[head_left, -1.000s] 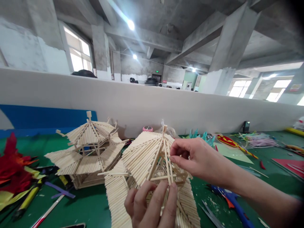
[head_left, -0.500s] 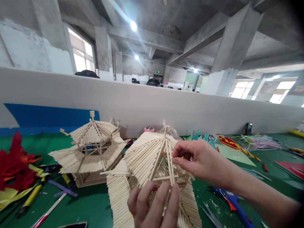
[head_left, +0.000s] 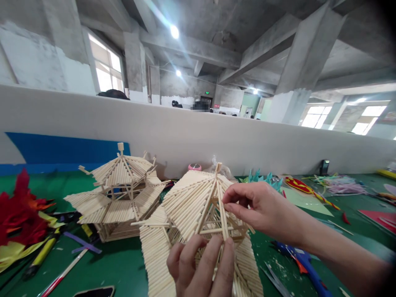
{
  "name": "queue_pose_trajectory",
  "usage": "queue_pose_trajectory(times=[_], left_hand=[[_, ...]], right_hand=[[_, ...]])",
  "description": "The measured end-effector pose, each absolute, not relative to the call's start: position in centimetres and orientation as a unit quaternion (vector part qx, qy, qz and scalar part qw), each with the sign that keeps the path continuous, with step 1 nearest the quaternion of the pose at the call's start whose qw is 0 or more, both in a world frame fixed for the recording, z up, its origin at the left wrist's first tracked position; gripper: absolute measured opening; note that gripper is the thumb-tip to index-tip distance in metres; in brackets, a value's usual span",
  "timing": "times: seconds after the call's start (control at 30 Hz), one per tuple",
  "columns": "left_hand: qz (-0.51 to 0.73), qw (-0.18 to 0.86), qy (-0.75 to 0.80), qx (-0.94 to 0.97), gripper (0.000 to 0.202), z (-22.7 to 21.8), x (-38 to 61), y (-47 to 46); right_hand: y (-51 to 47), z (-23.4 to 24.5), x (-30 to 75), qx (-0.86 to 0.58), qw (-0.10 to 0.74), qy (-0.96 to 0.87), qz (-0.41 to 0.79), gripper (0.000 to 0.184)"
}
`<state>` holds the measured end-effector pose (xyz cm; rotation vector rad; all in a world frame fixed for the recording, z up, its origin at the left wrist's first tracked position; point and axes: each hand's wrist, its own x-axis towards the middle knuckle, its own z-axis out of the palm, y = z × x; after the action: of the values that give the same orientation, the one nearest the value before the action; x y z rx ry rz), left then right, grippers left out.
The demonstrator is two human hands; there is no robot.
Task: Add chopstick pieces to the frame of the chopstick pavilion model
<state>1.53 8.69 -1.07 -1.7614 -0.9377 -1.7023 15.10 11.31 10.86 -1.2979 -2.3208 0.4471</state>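
Observation:
In front of me stands a pavilion model (head_left: pixel 182 202) built of thin pale wooden sticks, its upper roof partly covered. On the roof's open side, a wooden stick (head_left: pixel 223 216) slopes down from the peak beside another stick. My right hand (head_left: pixel 255 206) pinches this stick along its upper part, with thumb and index finger closed. Lower down, the fingertips of my left hand (head_left: pixel 202 266) are closed at the stick's bottom end by the eave. The left thumb is hidden. A second stick pavilion (head_left: pixel 120 206), with both roofs covered, stands to the left.
A blue glue gun (head_left: pixel 305 262) and metal scissors (head_left: pixel 275 280) lie on the green table at right. Red and yellow crafts (head_left: pixel 20 218), a yellow marker (head_left: pixel 43 253) and a phone-like object (head_left: pixel 95 292) are at left. A white partition (head_left: pixel 247 142) runs behind.
My right fingers have shifted very slightly toward the stick, which now lies closer to its neighbour. My left hand stays at the eave.

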Motion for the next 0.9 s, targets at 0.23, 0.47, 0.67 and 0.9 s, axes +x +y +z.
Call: queue_pose_trajectory(times=[0.23, 0.47, 0.67, 0.9], left_hand=[[-0.638, 0.254, -0.346, -0.639, 0.011, -0.9, 1.7, 8.6], [-0.609, 0.269, -0.320, -0.674, 0.012, -0.9, 1.2, 9.0], [-0.628, 0.246, -0.335, -0.658, 0.026, -1.1, 1.2, 9.0], [-0.613, 0.286, -0.345, -0.650, 0.030, -1.0, 1.2, 9.1]], right_hand=[[11.3, 10.8, 15.2, -0.479, 0.228, -0.832, 0.164, 0.011], [12.1, 10.9, 16.3, -0.494, 0.271, -0.800, 0.207, 0.032], [12.2, 11.5, 17.3, -0.482, 0.332, -0.770, 0.253, 0.038], [12.2, 12.3, 17.6, -0.502, 0.316, -0.756, 0.277, 0.041]])
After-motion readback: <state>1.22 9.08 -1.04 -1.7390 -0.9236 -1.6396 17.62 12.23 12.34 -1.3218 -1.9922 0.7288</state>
